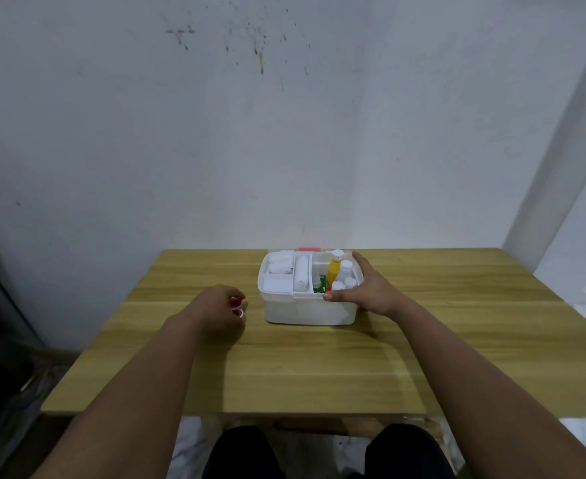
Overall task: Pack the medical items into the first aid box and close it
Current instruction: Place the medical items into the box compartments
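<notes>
Two small items, one red-capped [234, 301] and one white [238, 312], sit pinched in the left hand [215, 311] beside the first aid box [310, 307] on the table [284, 368]. The right hand [364, 288] clasps the box's right rim. Light, slick plastic; grip the sides.

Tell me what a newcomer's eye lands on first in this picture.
The open white first aid box at the table's far middle stands out, with a yellow bottle upright among white ones in its right side. The right hand grips the box's right end; the left hand, left of it, holds small red-and-white items.
</notes>
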Demonstrator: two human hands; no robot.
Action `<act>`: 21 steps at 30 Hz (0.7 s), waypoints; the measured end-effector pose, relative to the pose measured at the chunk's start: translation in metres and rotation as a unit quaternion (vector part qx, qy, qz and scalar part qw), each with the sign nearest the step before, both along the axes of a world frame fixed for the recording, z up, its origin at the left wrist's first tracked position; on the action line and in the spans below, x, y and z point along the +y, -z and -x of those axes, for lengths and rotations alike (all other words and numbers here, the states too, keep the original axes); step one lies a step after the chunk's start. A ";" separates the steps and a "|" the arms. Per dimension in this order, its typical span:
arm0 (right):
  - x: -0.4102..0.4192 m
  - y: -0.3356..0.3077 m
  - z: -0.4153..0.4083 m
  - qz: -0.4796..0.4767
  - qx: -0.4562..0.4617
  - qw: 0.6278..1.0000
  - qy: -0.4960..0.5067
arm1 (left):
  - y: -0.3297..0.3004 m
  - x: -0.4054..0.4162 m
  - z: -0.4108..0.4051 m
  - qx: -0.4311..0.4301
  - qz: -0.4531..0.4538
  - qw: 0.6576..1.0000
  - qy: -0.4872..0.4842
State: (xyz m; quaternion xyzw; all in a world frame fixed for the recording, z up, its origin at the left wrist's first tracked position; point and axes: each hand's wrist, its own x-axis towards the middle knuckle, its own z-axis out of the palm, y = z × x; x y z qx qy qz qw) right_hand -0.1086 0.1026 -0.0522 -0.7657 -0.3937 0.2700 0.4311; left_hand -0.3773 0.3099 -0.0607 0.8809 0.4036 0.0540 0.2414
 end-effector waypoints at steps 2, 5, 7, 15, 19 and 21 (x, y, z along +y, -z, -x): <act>0.000 0.000 0.000 0.000 0.000 1.000 0.001 | 0.002 0.001 0.000 -0.009 0.011 1.000 -0.005; 0.000 -0.001 0.000 -0.001 0.000 1.000 0.003 | 0.001 0.002 0.000 -0.019 0.022 1.000 -0.012; -0.001 -0.001 0.000 -0.002 -0.001 1.000 0.002 | -0.002 0.003 -0.001 -0.035 0.018 0.999 -0.016; -0.002 -0.002 0.002 0.005 -0.003 1.000 0.000 | -0.064 -0.001 -0.025 -0.217 0.024 0.976 -0.022; -0.003 -0.003 0.003 0.009 -0.003 1.000 -0.001 | -0.083 -0.020 -0.051 -0.206 0.022 0.978 0.001; -0.003 -0.004 0.004 0.010 -0.007 1.000 -0.002 | -0.082 -0.030 -0.062 -0.166 0.007 0.986 0.010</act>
